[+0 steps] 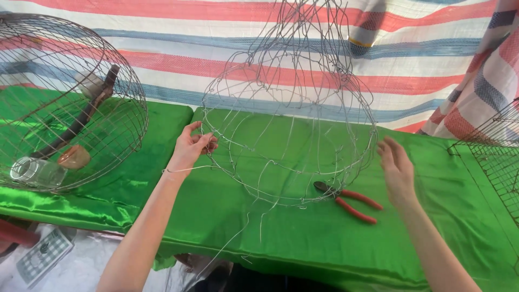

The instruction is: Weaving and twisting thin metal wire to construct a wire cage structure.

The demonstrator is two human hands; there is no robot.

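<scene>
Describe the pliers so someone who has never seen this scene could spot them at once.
Start at the green cloth over the table, then find the unfinished wire frame at its middle. The pliers lie flat just below the frame's rim, near the right hand. Their red handles set them apart from the bare wire.

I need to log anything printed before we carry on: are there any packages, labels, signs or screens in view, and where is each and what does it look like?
No packages, signs or screens show.
Flat printed card or pad: bottom left, on the pale sheet below the table edge; rectangular, white with a grey grid, too small to identify.
Clear jar: inside the round wire cage at left; no label visible.
</scene>
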